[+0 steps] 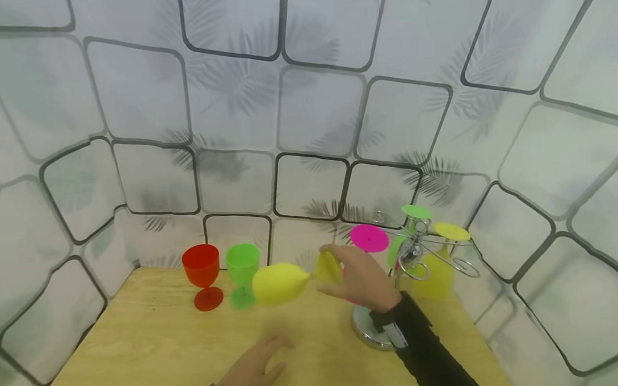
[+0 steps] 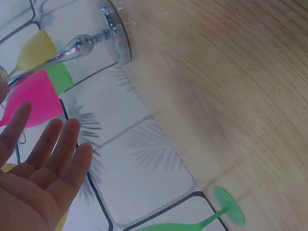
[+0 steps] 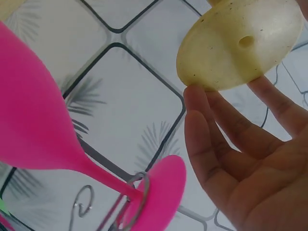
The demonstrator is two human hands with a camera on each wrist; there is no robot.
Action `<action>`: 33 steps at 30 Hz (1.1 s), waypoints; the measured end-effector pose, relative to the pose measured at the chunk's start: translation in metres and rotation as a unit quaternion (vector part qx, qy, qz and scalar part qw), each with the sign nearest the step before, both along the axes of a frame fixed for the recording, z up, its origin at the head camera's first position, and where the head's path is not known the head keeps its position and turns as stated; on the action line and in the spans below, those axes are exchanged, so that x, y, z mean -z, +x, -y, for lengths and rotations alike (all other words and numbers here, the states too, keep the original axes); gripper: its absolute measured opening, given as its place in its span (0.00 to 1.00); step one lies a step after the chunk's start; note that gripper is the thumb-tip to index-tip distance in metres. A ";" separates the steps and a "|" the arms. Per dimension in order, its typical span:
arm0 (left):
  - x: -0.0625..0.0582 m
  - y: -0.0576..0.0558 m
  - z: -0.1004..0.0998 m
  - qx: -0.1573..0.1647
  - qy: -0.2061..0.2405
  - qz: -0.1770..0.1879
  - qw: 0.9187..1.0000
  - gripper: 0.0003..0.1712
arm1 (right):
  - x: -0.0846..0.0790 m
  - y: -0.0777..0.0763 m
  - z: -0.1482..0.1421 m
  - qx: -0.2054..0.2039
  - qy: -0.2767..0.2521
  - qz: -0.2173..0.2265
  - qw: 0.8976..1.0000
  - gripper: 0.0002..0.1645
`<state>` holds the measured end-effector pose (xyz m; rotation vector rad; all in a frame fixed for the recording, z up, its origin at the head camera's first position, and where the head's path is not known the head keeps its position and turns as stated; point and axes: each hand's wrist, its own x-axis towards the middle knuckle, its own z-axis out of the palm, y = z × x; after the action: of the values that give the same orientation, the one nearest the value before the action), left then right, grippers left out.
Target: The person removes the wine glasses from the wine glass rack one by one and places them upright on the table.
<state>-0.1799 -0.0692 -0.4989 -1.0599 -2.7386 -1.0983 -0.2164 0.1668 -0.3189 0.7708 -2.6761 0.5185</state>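
My right hand point(image 1: 362, 273) holds a yellow plastic goblet point(image 1: 278, 284) by its round foot, fingertips on the foot's edge. The goblet lies sideways in the air with its bowl toward the left, and a small hole shows in the underside of the foot point(image 3: 221, 53) in the right wrist view. Beside that hand, a pink goblet point(image 3: 33, 110) hangs by its foot from a chrome wire stand point(image 1: 412, 252). Low over the table's near part, my left hand point(image 1: 254, 368) is empty, its fingers point(image 2: 62, 144) extended and slightly bent in the left wrist view.
A red goblet point(image 1: 201, 268) and a green goblet point(image 1: 243, 266) stand upright on the wooden table point(image 1: 156, 346), left of the held one. Another yellow goblet point(image 1: 434, 274) and a green one point(image 1: 416, 212) hang on the stand. Patterned walls point(image 1: 237, 184) enclose the table's back and sides.
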 end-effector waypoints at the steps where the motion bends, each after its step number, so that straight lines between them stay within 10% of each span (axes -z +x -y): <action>1: 0.000 0.001 0.001 -0.003 0.001 -0.005 1.000 0.19 | 0.004 0.003 -0.002 0.006 -0.012 0.007 1.000 0.37; 7: -0.004 0.003 0.004 -0.048 0.026 -0.011 0.998 0.15 | 0.029 0.021 -0.014 0.063 -0.124 0.074 0.987 0.37; 13: -0.014 -0.001 0.001 -0.143 0.064 0.068 0.985 0.22 | 0.071 0.029 -0.012 0.074 -0.281 0.124 0.949 0.36; 18: -0.029 -0.004 -0.001 -0.172 0.203 0.134 0.954 0.29 | 0.107 0.040 -0.002 0.049 -0.394 0.168 0.902 0.36; 25: -0.056 -0.007 -0.002 -0.126 0.358 0.196 0.904 0.42 | 0.143 0.055 0.015 0.010 -0.486 0.223 0.845 0.36; 33: -0.074 -0.007 -0.017 -0.118 0.420 0.211 0.875 0.40 | 0.168 0.061 0.018 -0.015 -0.521 0.247 0.817 0.39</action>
<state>-0.1873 -0.0518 -0.4245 -0.3693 -2.0619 -2.3365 -0.1554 0.1485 -0.4872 0.3361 -2.1624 2.1624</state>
